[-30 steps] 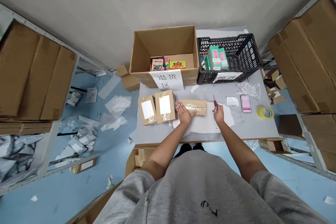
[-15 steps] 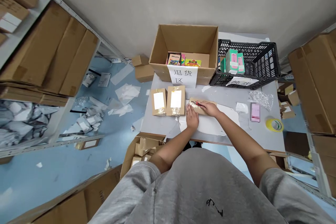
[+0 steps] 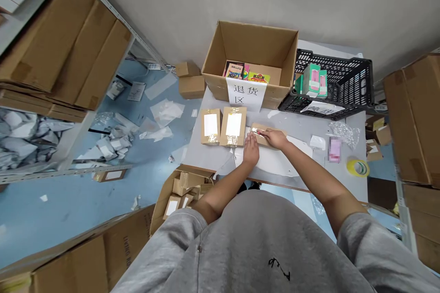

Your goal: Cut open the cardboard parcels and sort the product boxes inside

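Note:
A small taped cardboard box (image 3: 266,132) lies on white paper (image 3: 271,162) on the grey table. My left hand (image 3: 251,150) rests flat at the box's left end, fingers stretched out. My right hand (image 3: 275,138) reaches over the box, fingers closed round a slim red and black box cutter (image 3: 260,133), whose tip is at the tape on top; the blade is too small to make out. Just left of my hands stand two more taped boxes with white labels, the nearer one (image 3: 233,127) and the outer one (image 3: 211,127).
Behind stands a large open carton (image 3: 250,55) holding colourful packs. Beside it is a black crate (image 3: 350,87) with green boxes. A phone (image 3: 334,149), bubble wrap (image 3: 347,133) and a tape roll (image 3: 358,167) lie at right. A carton of small boxes (image 3: 161,201) stands below left.
The view has shifted slightly. Along the top of the box, my right hand and the box cutter have moved a little toward the left hand, which stays at the box's left end.

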### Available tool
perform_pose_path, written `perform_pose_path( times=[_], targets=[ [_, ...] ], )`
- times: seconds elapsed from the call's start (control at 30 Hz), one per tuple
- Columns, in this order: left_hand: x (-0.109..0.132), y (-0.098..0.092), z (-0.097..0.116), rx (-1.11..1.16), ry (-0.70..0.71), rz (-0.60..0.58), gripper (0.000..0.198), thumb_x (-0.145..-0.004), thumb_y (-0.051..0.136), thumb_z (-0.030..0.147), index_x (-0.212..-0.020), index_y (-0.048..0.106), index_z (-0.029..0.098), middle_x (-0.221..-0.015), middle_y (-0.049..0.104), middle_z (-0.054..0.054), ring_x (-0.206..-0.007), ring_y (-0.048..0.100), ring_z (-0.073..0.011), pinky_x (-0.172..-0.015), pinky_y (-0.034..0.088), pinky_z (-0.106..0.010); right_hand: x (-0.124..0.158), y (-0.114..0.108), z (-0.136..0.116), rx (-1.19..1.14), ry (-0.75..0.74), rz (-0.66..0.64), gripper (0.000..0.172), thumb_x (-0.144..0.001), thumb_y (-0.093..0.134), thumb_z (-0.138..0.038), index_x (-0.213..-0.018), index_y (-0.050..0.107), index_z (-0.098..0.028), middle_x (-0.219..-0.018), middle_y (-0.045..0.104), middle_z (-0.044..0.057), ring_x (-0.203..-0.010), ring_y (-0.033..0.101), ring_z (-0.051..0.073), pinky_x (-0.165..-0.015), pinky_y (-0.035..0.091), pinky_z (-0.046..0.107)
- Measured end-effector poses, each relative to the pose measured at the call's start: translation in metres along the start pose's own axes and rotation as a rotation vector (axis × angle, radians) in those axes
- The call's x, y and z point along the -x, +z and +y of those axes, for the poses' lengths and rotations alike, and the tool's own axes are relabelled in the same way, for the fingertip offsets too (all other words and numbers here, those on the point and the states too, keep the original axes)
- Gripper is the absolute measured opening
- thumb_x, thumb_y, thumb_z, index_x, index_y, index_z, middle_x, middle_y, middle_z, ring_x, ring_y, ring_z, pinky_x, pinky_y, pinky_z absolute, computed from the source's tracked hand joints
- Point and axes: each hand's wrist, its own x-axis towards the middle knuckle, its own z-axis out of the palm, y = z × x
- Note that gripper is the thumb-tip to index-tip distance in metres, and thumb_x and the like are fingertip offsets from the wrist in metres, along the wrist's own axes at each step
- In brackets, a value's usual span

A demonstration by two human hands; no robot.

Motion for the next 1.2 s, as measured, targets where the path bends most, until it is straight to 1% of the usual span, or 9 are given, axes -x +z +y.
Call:
perform_pose_path(
  times=[0.13, 0.3, 0.5, 0.67, 0.87, 0.97, 1.03, 1.13, 1.2],
  targets=[
    [-0.002, -0.009, 0.004, -0.002, -0.002, -0.032, 0.077, -0.1, 0.041, 0.005, -0.175, 0.033, -0.006, -0.18, 0.036, -0.029, -0.175, 0.022, -0.0345, -0.142, 0.025, -0.053, 0.006, 0.003, 0.002, 0.031, 0.071, -0.016, 0.053, -0.119, 0.039, -0.05, -0.17, 0.054, -0.046, -0.135, 0.075, 0.01, -0.108, 0.074, 0.026, -0.091, 0.051, 0.033],
    [-0.001, -0.015, 0.004, 0.103, -0.015, -0.01, 0.08, -0.098, 0.04, 0.006, -0.178, 0.031, 0.0, -0.18, 0.039, -0.026, -0.175, 0.021, -0.0336, -0.141, 0.027, -0.057, 0.029, 0.011, 0.022, -0.024, 0.132, 0.041, 0.052, -0.114, 0.051, -0.038, -0.166, 0.061, -0.041, -0.128, 0.077, 0.011, -0.105, 0.074, 0.026, -0.094, 0.053, 0.033],
    [-0.002, -0.021, 0.005, 0.131, -0.025, -0.016, 0.086, -0.098, 0.051, 0.013, -0.179, 0.026, 0.0, -0.179, 0.04, -0.029, -0.174, 0.024, -0.0378, -0.14, 0.029, -0.06, 0.07, 0.016, 0.05, -0.016, 0.236, 0.036, 0.062, -0.109, 0.052, -0.025, -0.168, 0.058, -0.044, -0.131, 0.076, 0.013, -0.104, 0.075, 0.029, -0.094, 0.055, 0.038],
    [-0.004, -0.027, 0.006, 0.07, -0.024, -0.058, 0.083, -0.097, 0.048, 0.011, -0.177, 0.031, -0.003, -0.177, 0.04, -0.031, -0.174, 0.024, -0.039, -0.139, 0.03, -0.061, 0.098, 0.017, 0.057, -0.056, 0.336, 0.044, 0.074, -0.104, 0.054, -0.017, -0.173, 0.05, -0.043, -0.131, 0.074, 0.018, -0.105, 0.077, 0.034, -0.096, 0.054, 0.044],
    [-0.008, -0.036, 0.008, -0.044, -0.01, -0.062, 0.07, -0.098, 0.045, 0.009, -0.166, 0.049, -0.007, -0.168, 0.05, -0.034, -0.166, 0.038, -0.0417, -0.133, 0.039, -0.056, 0.131, 0.018, 0.067, -0.089, 0.431, 0.067, 0.065, -0.106, 0.05, -0.016, -0.164, 0.064, -0.043, -0.129, 0.075, 0.016, -0.1, 0.077, 0.032, -0.091, 0.055, 0.043],
    [-0.023, -0.046, 0.012, -0.045, -0.039, -0.059, 0.057, -0.104, 0.046, 0.02, -0.154, 0.061, -0.003, -0.154, 0.062, -0.034, -0.155, 0.05, -0.0451, -0.126, 0.045, -0.061, 0.143, 0.025, 0.073, -0.255, 0.521, 0.223, 0.055, -0.109, 0.052, -0.026, -0.161, 0.066, -0.039, -0.129, 0.077, 0.013, -0.101, 0.077, 0.031, -0.091, 0.058, 0.042],
    [-0.04, -0.052, 0.017, -0.055, -0.023, -0.041, 0.056, -0.106, 0.051, 0.031, -0.152, 0.062, -0.001, -0.155, 0.061, -0.034, -0.154, 0.049, -0.047, -0.127, 0.041, -0.064, 0.143, 0.031, 0.073, -0.49, 0.621, 0.332, 0.056, -0.109, 0.053, -0.03, -0.164, 0.063, -0.036, -0.124, 0.079, 0.01, -0.093, 0.077, 0.027, -0.087, 0.062, 0.04],
    [-0.073, -0.059, 0.025, -0.072, 0.177, -0.056, 0.073, -0.105, 0.059, 0.048, -0.165, 0.051, 0.007, -0.173, 0.045, -0.028, -0.168, 0.031, -0.0443, -0.137, 0.025, -0.063, 0.126, 0.042, 0.061, -0.918, 0.745, 0.432, 0.065, -0.106, 0.056, -0.04, -0.17, 0.052, -0.028, -0.111, 0.08, 0.007, -0.068, 0.071, 0.019, -0.07, 0.064, 0.034],
    [-0.092, -0.059, 0.03, -0.07, 0.36, -0.137, 0.078, -0.105, 0.06, 0.055, -0.172, 0.046, 0.018, -0.18, 0.041, -0.019, -0.172, 0.025, -0.0381, -0.14, 0.02, -0.059, 0.108, 0.052, 0.048, -1.067, 0.792, 0.487, 0.074, -0.102, 0.063, -0.048, -0.17, 0.049, -0.024, -0.112, 0.079, 0.007, -0.062, 0.067, 0.016, -0.061, 0.063, 0.031]
  ],
)
